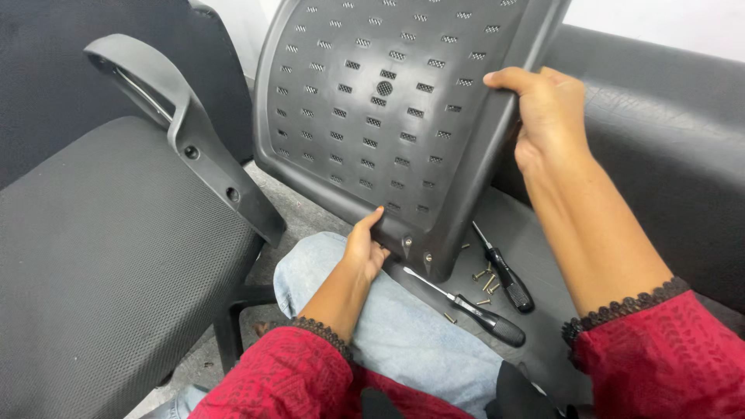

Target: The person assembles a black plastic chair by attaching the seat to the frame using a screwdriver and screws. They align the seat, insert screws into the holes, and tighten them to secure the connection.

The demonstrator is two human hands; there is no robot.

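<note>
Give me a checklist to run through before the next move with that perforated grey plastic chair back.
1. Left hand grips the lower edge of the perforated grey plastic chair back: ok.
2. Right hand holds its right edge: ok.
3. Two black-handled screwdrivers lie within reach: ok.
4. Loose brass-coloured screws are scattered on the dark surface, not gathered: not ok.
5. Screws at the back's bottom edge tight: cannot tell.
6. Black mesh chair seat and its grey armrest stand beside the back: ok.

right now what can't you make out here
- Chair back panel: top cut off by the head view's upper edge.
- Left hand: fingers hidden behind the panel's lower edge.
- Screws: too small to count.
- Right hand: fingertips hidden behind the panel's side.
</note>
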